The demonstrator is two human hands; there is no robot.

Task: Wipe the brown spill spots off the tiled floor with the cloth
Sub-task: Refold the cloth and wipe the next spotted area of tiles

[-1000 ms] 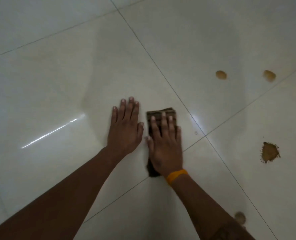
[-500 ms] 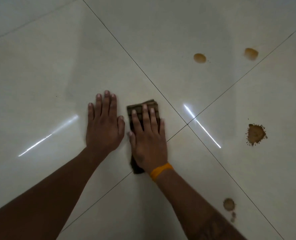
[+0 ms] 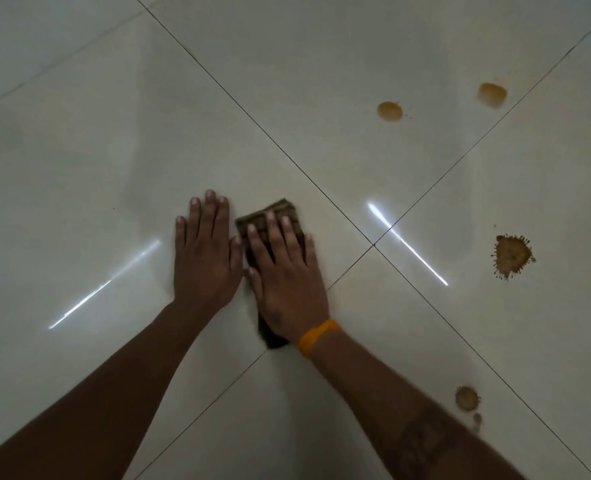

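Observation:
A folded brown cloth (image 3: 280, 210) lies on the pale tiled floor (image 3: 79, 168), pressed flat under my right hand (image 3: 287, 275), which wears an orange wristband. My left hand (image 3: 204, 258) rests palm-down on the tile just left of the cloth, fingers together, holding nothing. Brown spill spots lie to the right: a round spot (image 3: 389, 111), a second round spot (image 3: 492, 95) further right, a splattered spot (image 3: 511, 256) at mid right, and a small spot (image 3: 466, 398) beside my right forearm.
Dark grout lines cross just right of the cloth at a tile corner (image 3: 373, 244). Bright light streaks reflect off the glossy tiles on both sides of my hands.
My view has shifted, so hands and spots sit further left in the frame than a second ago. The cloth stays under my right hand, now angled slightly left.

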